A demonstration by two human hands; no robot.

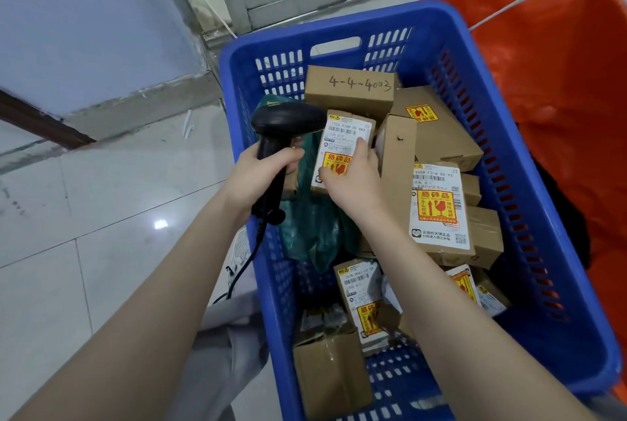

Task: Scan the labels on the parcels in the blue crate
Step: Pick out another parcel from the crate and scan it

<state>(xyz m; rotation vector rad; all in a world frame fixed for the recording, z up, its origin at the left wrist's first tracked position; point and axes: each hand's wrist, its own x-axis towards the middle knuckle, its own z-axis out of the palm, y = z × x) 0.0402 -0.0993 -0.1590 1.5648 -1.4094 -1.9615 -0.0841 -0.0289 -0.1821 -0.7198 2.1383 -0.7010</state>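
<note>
Black scanner (281,135) is gripped tight in the left hand (258,176), nose right at the labelled parcel (342,149) the right hand (353,183) clasps over the blue crate (509,135).

Pale glossy floor tiles (84,251) with light glare, bluish-white wall (78,13), orange sack (559,98) at right
</note>
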